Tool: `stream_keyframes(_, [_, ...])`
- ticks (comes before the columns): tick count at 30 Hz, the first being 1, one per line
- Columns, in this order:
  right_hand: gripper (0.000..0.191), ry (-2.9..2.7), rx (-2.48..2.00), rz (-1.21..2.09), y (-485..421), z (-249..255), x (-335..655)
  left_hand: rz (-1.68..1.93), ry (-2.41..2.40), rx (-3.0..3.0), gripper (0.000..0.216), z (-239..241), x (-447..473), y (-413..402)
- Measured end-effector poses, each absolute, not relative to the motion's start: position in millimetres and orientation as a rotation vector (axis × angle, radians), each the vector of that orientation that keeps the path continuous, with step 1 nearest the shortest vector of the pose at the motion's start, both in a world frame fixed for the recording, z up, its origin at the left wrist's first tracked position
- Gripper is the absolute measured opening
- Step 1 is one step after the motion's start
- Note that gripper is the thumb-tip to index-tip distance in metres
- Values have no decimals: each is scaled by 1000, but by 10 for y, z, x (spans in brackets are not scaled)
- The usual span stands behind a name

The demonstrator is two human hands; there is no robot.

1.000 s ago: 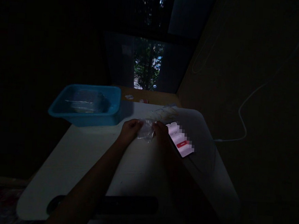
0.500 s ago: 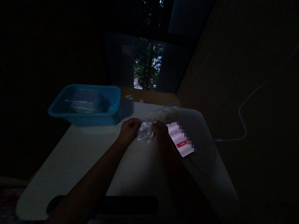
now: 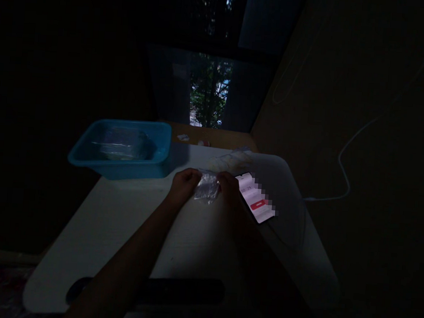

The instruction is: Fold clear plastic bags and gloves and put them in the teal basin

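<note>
A small clear plastic bag (image 3: 207, 187) is stretched between my two hands, just above the white table (image 3: 121, 215). My left hand (image 3: 184, 185) pinches its left upper corner. At the opposite corner, my right hand (image 3: 229, 187) grips with closed fingers, which are partly lost in shadow. The bag looks crinkled and shiny; whether anything is inside I cannot tell. Right beside my right hand lies a phone (image 3: 255, 198) with a lit screen and a red button on it.
A blue plastic basin (image 3: 139, 167) holding a clear plastic package (image 3: 120, 143) stands at the back left. Behind my hands lies more crumpled clear plastic (image 3: 234, 158). A white cable (image 3: 346, 178) hangs along the right wall. A dark slot (image 3: 184, 291) runs near the table's front edge.
The bag's surface has shifted and now looks flatter between my fingers. Both hands stay in almost the same place.
</note>
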State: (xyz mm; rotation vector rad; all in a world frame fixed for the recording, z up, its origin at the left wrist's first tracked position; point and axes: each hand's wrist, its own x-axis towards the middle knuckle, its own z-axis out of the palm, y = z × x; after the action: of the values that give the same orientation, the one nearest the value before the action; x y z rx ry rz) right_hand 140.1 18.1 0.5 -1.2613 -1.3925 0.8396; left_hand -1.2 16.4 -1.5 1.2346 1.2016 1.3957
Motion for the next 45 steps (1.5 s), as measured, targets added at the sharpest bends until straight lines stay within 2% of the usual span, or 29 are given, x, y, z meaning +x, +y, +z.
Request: stream_keyframes(45, [24,-1427,-1215,823,172,-13,1399,1467,1157,1168,17,-100,-51,224])
